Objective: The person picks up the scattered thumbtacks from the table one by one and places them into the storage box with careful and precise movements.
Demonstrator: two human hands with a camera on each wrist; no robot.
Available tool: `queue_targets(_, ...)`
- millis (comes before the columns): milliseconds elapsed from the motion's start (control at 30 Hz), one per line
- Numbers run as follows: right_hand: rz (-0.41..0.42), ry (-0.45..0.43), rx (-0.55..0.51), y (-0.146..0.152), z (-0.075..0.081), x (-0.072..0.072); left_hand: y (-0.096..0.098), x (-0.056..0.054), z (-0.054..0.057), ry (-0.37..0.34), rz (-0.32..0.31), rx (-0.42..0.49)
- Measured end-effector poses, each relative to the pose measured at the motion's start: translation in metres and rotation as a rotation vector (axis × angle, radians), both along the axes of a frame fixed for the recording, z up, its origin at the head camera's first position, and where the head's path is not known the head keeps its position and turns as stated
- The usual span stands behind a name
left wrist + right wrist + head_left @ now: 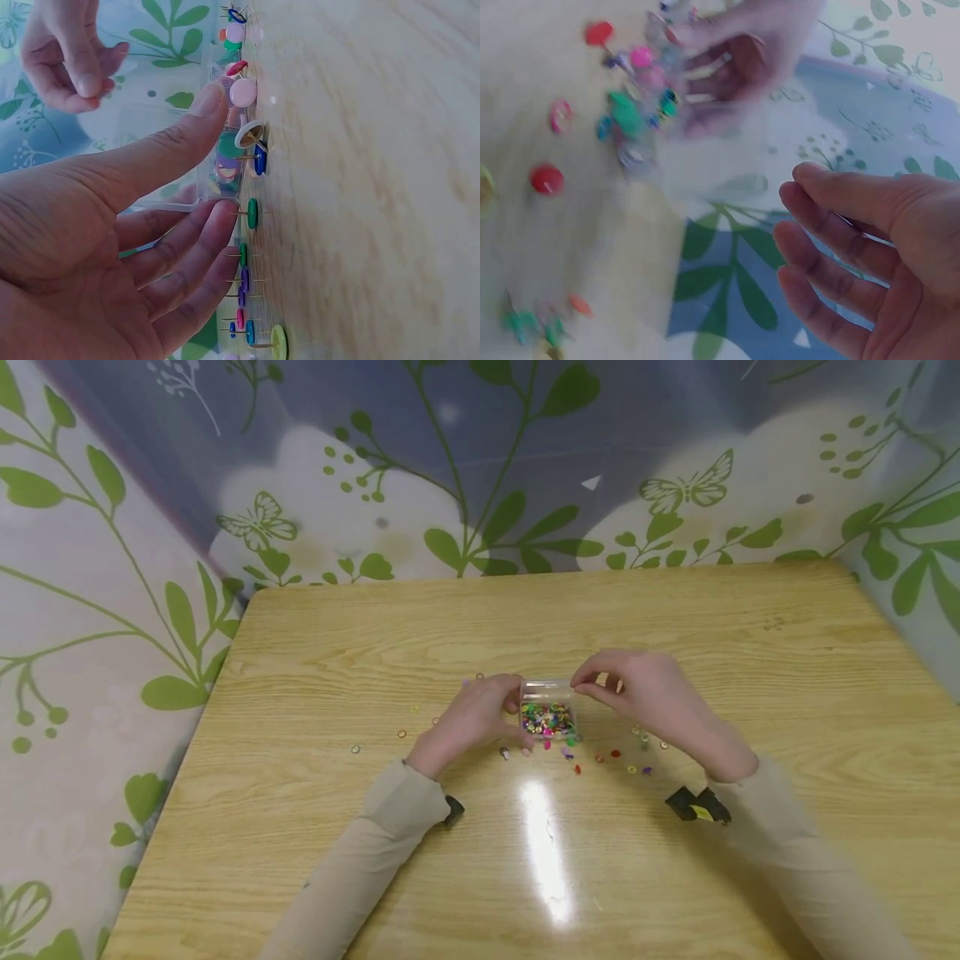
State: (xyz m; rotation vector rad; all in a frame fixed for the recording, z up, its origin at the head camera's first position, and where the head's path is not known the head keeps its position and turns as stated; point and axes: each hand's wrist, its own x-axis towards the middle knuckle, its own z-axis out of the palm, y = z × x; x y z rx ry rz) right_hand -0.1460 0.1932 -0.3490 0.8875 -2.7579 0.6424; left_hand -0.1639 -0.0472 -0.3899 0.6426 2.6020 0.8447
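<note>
A small clear plastic box [575,720] sits on the table with its clear lid [546,689] raised at the back. Colourful thumbtacks [547,718] fill it. My left hand [474,717] grips the box from the left, thumb at the front and fingers round the side. Beside the lid's right corner, my right hand [647,692] hovers with thumb and index fingertip close together. The right wrist view shows nothing between those fingers, which are loosely bent and apart from the box. A green thumbtack [253,214] lies by the left fingertips.
Loose thumbtacks lie scattered round the box, including a red one [616,753] at its front right and another [356,749] far to the left. The wooden table [360,643] meets a leaf-patterned curtain [420,468] at the back.
</note>
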Motion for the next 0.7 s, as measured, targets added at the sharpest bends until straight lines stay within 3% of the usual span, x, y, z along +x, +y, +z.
queue_targets(200,-0.057,0.024,0.002,0.021,0.008,0.002,0.0,0.001,0.001,-0.005,-0.007,-0.02)
queue_targets(400,-0.092,-0.019,0.094,0.047,0.0,0.011,0.001,0.002,0.0,0.01,-0.01,-0.026)
queue_targets(700,-0.069,-0.195,0.208,0.073,-0.014,0.031,-0.001,0.002,0.0,0.012,-0.003,-0.036)
